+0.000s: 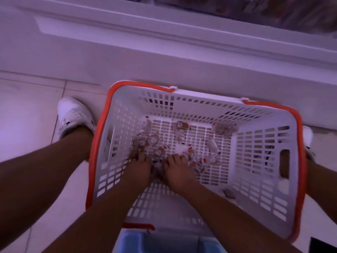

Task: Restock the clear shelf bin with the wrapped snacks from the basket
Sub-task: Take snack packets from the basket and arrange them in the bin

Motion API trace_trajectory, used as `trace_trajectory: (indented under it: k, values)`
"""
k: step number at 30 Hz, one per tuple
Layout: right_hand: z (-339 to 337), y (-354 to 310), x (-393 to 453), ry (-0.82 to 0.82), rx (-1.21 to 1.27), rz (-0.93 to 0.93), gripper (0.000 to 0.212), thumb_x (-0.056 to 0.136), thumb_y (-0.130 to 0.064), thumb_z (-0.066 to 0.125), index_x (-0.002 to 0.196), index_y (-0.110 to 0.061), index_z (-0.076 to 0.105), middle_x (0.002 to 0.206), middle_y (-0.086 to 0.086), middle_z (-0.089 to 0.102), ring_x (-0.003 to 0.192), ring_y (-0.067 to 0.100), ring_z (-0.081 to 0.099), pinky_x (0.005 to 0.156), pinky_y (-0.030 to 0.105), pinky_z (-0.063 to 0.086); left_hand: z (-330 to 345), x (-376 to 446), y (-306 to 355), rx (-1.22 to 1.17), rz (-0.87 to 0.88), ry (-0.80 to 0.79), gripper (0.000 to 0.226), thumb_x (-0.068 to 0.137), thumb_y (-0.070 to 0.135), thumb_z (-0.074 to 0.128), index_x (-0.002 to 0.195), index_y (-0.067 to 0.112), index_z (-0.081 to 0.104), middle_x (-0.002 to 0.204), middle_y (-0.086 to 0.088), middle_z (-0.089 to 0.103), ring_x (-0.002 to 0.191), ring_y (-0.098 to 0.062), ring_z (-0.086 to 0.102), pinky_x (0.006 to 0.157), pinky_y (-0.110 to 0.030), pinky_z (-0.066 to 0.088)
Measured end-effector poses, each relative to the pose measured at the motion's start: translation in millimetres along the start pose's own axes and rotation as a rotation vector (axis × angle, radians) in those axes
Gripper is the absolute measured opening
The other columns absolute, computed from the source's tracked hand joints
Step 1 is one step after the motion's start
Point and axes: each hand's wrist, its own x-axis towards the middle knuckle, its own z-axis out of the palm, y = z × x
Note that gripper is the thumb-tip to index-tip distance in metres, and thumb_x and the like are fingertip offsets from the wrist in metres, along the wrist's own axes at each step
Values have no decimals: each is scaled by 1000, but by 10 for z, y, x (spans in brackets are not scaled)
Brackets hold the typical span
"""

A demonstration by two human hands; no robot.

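Observation:
A white slotted basket (262,143) with orange handles stands on the floor between my feet. Several wrapped snacks (182,126) in clear wrappers with red marks lie scattered on its bottom. Both my hands are down inside it, side by side. My left hand (139,167) has its fingers curled into the snacks at the left of the pile. My right hand (176,168) has its fingers curled over snacks in the middle. Whether either hand has a firm hold is hidden by the knuckles. A clear shelf bin (273,13) shows blurred at the top edge.
A white shelf base (164,52) runs across just beyond the basket. White shoes (73,114) stand on the tiled floor to the left and right of the basket. A blue object (164,241) lies under the basket's near edge.

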Motion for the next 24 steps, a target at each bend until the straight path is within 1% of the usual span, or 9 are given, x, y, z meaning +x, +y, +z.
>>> trace_trajectory:
  k: [3, 6, 10, 13, 15, 17, 18, 21, 24]
  values:
    - [40, 14, 7, -5, 62, -25, 32, 92, -26, 50, 117, -8, 59, 120, 16, 55, 113, 37, 50, 96, 47, 39, 22, 31, 71, 22, 51, -42, 45, 93, 33, 51, 135, 18, 43, 141, -9, 42, 113, -30, 56, 94, -38, 45]
    - [126, 107, 8, -69, 221, 62, 44, 84, -36, 66, 117, -8, 57, 123, 16, 50, 116, 35, 46, 99, 42, 36, 62, 60, 200, -17, 60, -43, 50, 93, 29, 51, 140, 18, 38, 141, -9, 42, 120, -29, 53, 98, -39, 45]
    - [131, 171, -92, -70, 587, 231, 43, 75, -48, 76, 103, -17, 68, 105, 12, 61, 98, 30, 57, 84, 37, 46, 115, 143, 285, -84, 66, -44, 63, 91, 35, 59, 145, 19, 31, 143, -6, 43, 127, -28, 48, 100, -44, 46]
    - [156, 178, -171, -37, 769, 321, 30, 75, -39, 79, 90, -14, 73, 91, 12, 68, 85, 31, 65, 74, 39, 50, 169, 158, 263, 17, 113, 23, 69, 85, 47, 60, 142, 18, 34, 140, -4, 48, 125, -29, 45, 103, -42, 36]
    - [190, 156, -190, -26, 747, 331, 30, 75, -37, 77, 94, -15, 72, 95, 10, 68, 92, 28, 62, 81, 38, 48, 219, 171, 272, 26, 128, 37, 73, 81, 45, 61, 142, 15, 35, 137, -5, 51, 124, -31, 46, 101, -43, 33]
    - [208, 109, -172, -37, 660, 308, 35, 76, -41, 72, 104, -20, 70, 104, 6, 65, 103, 24, 56, 91, 35, 43, 249, 176, 287, -40, 165, 25, 72, 78, 40, 62, 141, 15, 37, 133, -6, 56, 122, -30, 50, 100, -41, 36]
    - [200, 89, -157, -41, 675, 321, 35, 77, -40, 72, 104, -19, 70, 104, 6, 67, 103, 24, 57, 89, 33, 43, 261, 184, 281, -85, 176, 14, 71, 77, 38, 62, 140, 16, 39, 131, -5, 58, 120, -30, 52, 99, -41, 40]
    - [158, 76, -109, -68, 864, 414, 24, 77, -31, 75, 90, -13, 66, 89, 8, 70, 84, 26, 65, 67, 31, 44, 244, 223, 221, -298, 142, -15, 68, 73, 43, 65, 137, 23, 49, 124, -4, 64, 114, -29, 61, 96, -38, 47]
    - [72, 140, -66, -80, 1000, 445, 25, 79, -19, 72, 73, -23, 48, 74, 6, 55, 69, 21, 52, 60, 32, 36, 99, 303, 149, -499, 80, -93, 52, 66, 52, 64, 111, 25, 62, 103, 0, 71, 98, -24, 67, 85, -32, 51]
